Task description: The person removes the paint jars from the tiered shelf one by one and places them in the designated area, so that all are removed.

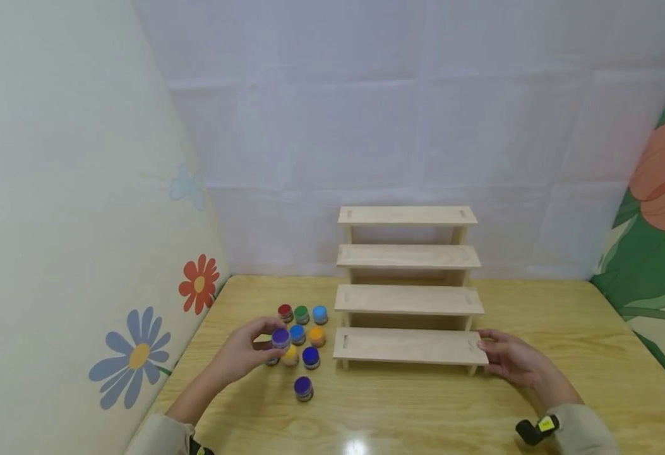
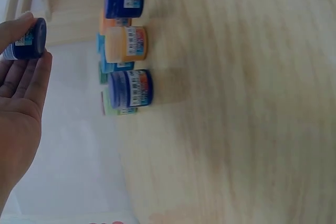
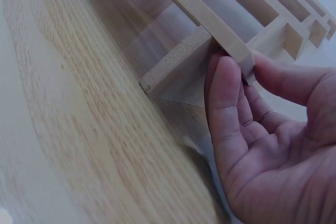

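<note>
A small paint jar with a purple lid is pinched between the thumb and fingers of my left hand, raised above the other jars. The left wrist view shows this dark blue-purple jar off the table, a label on its side. With thumb and fingers my right hand grips the right end of the lowest step of a four-tier wooden display stand. In the right wrist view, the thumb and index finger of the right hand pinch the corner of that wooden board.
Several lidded jars stand left of the stand, among them a red one, a green one and an orange one. A purple jar stands nearest the front. A white cloth backdrop hangs behind the wooden table.
</note>
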`<move>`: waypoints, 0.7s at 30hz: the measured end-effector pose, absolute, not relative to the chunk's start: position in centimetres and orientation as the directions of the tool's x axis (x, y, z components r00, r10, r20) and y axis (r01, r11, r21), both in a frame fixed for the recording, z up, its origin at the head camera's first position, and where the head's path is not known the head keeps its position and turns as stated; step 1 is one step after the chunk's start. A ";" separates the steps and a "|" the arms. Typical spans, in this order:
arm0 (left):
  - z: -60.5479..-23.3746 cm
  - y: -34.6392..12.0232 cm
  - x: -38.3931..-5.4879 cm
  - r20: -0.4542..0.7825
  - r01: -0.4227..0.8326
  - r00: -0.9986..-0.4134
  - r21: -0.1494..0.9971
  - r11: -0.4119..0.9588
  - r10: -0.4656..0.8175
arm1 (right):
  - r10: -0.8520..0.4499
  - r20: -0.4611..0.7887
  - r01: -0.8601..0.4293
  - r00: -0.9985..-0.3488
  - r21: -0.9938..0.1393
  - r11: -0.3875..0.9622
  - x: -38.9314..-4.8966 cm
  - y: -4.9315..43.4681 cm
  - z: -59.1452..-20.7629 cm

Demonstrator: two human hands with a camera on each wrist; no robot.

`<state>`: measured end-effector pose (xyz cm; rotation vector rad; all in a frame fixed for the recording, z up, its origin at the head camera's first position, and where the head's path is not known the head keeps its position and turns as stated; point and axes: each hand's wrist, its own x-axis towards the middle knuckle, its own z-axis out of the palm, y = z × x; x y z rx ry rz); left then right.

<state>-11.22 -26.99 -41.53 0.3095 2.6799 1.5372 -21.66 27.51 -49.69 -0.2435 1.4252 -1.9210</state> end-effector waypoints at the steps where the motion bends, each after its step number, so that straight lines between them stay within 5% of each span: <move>1: -41.7 -27.1 -11.1 0.065 0.153 -0.979 0.855 0.495 0.191 | -0.640 -0.259 0.433 -0.724 -0.892 -0.129 -21.7 27.5 -49.7; 21: -45.9 -28.1 -9.3 -0.048 0.066 -0.975 0.869 0.491 0.216 | -0.603 -0.301 0.448 -0.739 -0.888 -0.106 -21.5 27.3 -49.2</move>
